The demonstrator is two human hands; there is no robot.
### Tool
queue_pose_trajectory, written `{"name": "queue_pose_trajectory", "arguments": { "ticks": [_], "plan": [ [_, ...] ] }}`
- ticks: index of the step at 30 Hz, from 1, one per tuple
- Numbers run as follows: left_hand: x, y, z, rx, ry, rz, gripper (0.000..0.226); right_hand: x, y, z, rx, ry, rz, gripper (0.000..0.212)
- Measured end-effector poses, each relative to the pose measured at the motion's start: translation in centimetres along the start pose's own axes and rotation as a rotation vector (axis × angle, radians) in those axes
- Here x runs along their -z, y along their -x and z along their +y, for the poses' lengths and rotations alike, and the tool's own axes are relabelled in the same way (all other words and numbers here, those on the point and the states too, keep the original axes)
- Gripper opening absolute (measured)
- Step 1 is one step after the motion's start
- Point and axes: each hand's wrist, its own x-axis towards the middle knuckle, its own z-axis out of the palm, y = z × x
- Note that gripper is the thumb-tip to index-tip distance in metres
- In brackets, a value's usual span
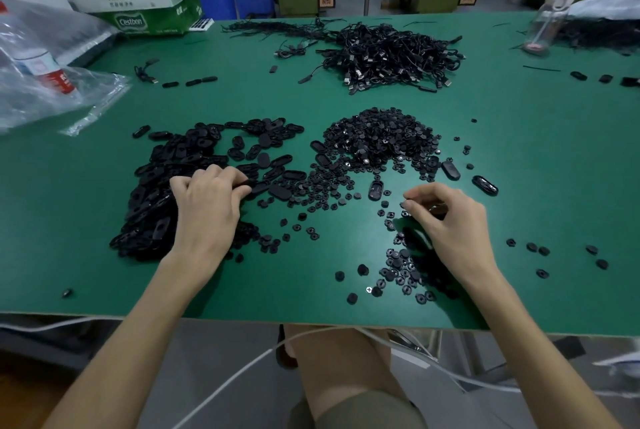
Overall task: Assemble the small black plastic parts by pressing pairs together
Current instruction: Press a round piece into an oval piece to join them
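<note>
Oval part (254,187) in left grip (207,200)

Two hands (207,200), three black piles (377,138), one bottle (547,20).

Bare forearms, no sleeves; olive-grey shorts (363,408).

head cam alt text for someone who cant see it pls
Two bare hands work on a green table: the left hand pinches an oval part at the oval pile, the right hand picks a round part near the round pile. A cable heap lies behind.
</note>
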Motion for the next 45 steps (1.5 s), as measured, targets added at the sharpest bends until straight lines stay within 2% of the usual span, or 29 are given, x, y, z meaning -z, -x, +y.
{"name": "queue_pose_trajectory", "arguments": {
  "ticks": [2,5,8,14,18,24,33,39,45],
  "plan": [
    [0.5,-0.1,1.4,0.008,0.297,-0.022,0.015,0.1,0.1,-0.1,0.008,-0.019,-0.008,0.008],
    [0.5,-0.5,4.8,0.042,0.728,-0.235,0.015,0.3,0.1,-0.3,0.016,-0.102,0.0,0.007],
    [-1.3,-0.6,8.7,0.047,0.91,-0.403,0.022,0.7,0.1,-0.5,0.024,-0.203,-0.019,0.008],
    [-5.0,-1.1,14.2,0.021,1.065,-0.511,0.027,0.9,0.1,-0.2,-0.039,-0.372,-0.049,0.012],
    [-6.4,-0.8,15.1,0.044,1.188,-0.503,0.027,1.0,0.1,-0.1,-0.046,-0.425,-0.06,0.016],
    [-7.2,-0.2,14.3,0.055,1.348,-0.458,0.029,0.8,-0.1,0.1,-0.066,-0.475,-0.07,0.009],
    [-7.2,0.0,14.5,0.059,1.37,-0.488,0.026,0.7,-0.2,0.6,-0.108,-0.49,-0.011,0.006],
    [-7.3,0.1,14.6,0.081,1.379,-0.481,0.025,0.8,-0.2,0.5,-0.069,-0.465,-0.007,0.02],
    [-7.5,0.2,14.6,0.091,1.366,-0.471,0.02,0.8,-0.1,0.5,-0.094,-0.506,0.012,0.01]
  ]
}}
